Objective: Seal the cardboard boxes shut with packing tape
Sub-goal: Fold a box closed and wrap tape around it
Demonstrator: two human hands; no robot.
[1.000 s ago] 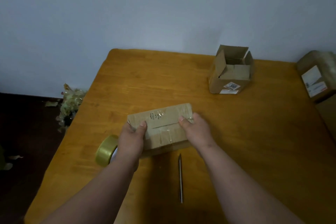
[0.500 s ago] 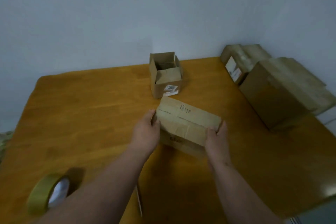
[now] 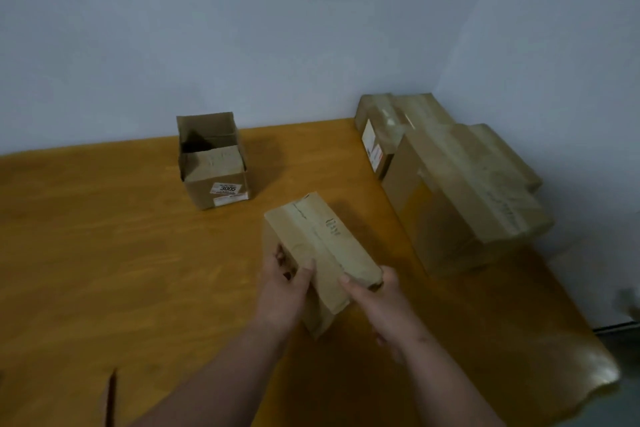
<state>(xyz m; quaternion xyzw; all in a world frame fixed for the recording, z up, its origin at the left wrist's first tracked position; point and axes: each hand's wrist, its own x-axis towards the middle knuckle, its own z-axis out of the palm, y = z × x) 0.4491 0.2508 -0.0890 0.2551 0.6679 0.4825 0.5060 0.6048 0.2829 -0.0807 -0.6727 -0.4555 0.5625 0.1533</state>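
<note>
Both hands, left hand (image 3: 282,291) and right hand (image 3: 377,302), clasp the near end of the closed box (image 3: 323,253), lifted beside the stacked boxes (image 3: 464,198); it seems light and stiff.

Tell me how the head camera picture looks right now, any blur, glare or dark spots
Head view: dim, flat light overall; the held box and both hands, left hand and right hand, look soft with slight motion blur; a pale glare patch sits on the table at its near right corner; wide-angle bending curves the table edges; the open box has a dark interior.
</note>
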